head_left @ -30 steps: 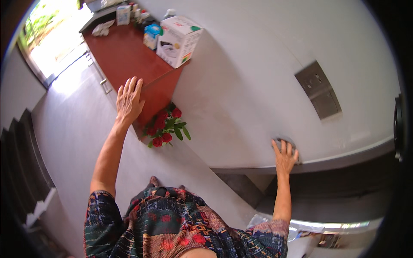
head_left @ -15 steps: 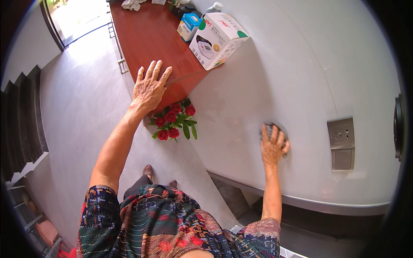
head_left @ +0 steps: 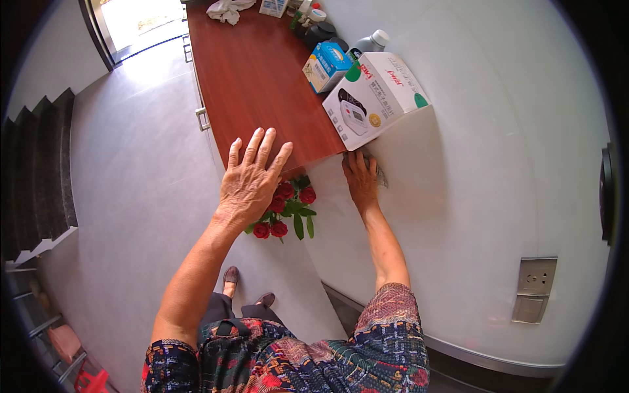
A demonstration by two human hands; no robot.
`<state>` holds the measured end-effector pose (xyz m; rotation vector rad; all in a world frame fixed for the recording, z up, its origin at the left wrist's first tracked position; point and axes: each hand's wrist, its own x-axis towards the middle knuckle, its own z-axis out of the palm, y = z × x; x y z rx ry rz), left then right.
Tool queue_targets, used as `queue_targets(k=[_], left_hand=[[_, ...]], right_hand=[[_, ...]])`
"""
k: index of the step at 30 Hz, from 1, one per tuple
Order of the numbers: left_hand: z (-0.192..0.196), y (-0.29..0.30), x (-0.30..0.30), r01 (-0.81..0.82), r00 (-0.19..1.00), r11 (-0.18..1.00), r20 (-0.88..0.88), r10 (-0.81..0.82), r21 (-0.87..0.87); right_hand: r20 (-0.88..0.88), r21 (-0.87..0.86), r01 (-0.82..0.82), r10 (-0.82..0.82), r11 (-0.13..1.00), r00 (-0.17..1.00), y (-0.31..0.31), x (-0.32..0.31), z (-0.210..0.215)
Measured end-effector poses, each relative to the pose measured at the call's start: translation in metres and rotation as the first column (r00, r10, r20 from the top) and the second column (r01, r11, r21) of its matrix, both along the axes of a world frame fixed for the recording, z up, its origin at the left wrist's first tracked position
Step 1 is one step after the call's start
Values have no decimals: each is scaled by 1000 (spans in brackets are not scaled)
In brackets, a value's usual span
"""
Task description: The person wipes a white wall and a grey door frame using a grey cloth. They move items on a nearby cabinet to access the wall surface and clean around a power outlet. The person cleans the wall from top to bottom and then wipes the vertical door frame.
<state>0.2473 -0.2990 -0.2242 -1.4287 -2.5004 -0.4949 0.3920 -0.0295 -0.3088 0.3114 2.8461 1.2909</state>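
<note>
Since the earlier frame, the right hand has moved left and farther along the wall, taking the grey cloth from the open stretch to the counter's near right corner. The pale wall fills the right side, with a metal socket plate lower down. The red-brown counter runs away to the far left. On its near right corner stands a white blood-pressure-monitor carton; just beyond it are a blue-and-white carton and a grey bottle. Red roses sit at the counter's near end.

The left hand is spread, palm down, over that end; whether it touches the wood I cannot tell. The right hand's fingers bend over the cloth, at the wall just below the monitor carton; whether they pinch or only press it is hidden. The likeliest trouble is knuckles or bunched fabric nudging that carton, since it stands so near the edge: it could tip, or shove the bottle. The left wrist could also catch the blooms.
</note>
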Motion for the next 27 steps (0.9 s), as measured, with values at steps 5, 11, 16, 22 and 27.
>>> queue_targets(k=[5,11,16,22,27], left_hand=[[-1,0,-3,-1,1000,1000,-6,1,3],[-4,0,-5,2,1000,1000,-18,-2,15],[-8,0,-5,-12,1000,1000,-22,12,1],[-10,0,-2,-34,997,999,-66,33,-1],[-6,2,-1,-31,998,999,-59,32,17]], right_hand=[[163,-27,-2,7,1000,987,-9,23,4],[344,-33,103,-85,994,935,-29,141,-16],[516,-72,308,-229,949,825,-59,265,-8],[501,-86,482,-380,872,777,-96,379,-3],[461,-114,366,-278,924,843,-86,363,-6]])
